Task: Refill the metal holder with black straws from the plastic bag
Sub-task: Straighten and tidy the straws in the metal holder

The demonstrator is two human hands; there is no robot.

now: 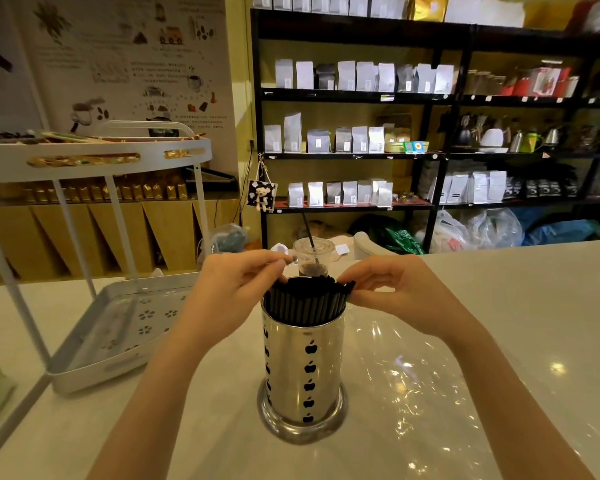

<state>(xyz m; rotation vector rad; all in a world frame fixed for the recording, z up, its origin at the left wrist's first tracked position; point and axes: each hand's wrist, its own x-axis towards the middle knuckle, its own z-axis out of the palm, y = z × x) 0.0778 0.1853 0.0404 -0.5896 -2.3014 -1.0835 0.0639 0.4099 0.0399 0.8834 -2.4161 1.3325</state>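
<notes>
Metal holder: shiny silver, columns of black apple shapes down the wall. Straws in it: plain black. Table: glossy off-white. Clear plastic bag: bright glints. Tray: white, flower-shaped cut-outs. Cart: white frame, gold packets showing through its slots. Shelving: black frame, white and grey pouches, yellow wall behind.

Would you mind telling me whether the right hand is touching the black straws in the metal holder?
Touching. The head view shows the right hand pinching the tops of the black straws at the right rim of the metal holder.
</notes>
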